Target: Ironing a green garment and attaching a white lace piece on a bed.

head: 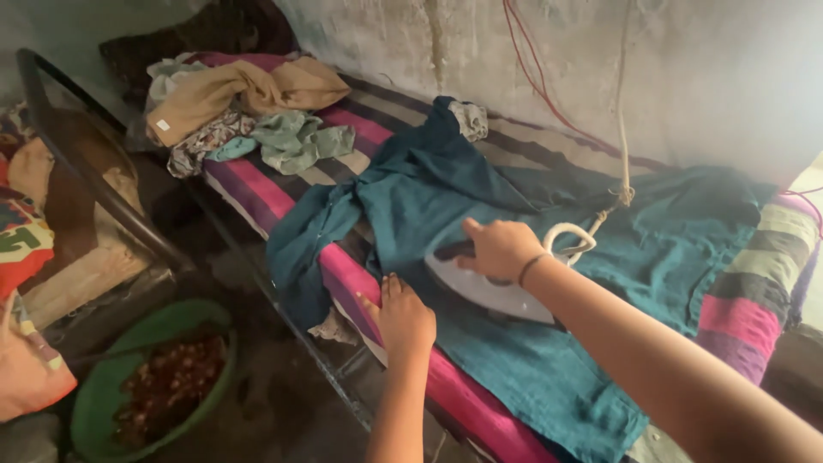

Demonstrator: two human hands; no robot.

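While the white electric iron [493, 287] is sitting flat on the dark teal cotton garment [531, 257], the right hand [501, 249] is clenching around its dark handle. Just left of it, the left hand [403, 317] is lying flat and unclenched, pressing the cloth at the near edge. Underneath, the striped pink, purple and grey mattress cover [746, 300] is running from far left to near right. A pale twisted cord [624, 129] is hanging along the wall. Crumpled tan and green clothes [249, 111] are lying far left; a green plastic basin [111, 386] is sitting on the floor.
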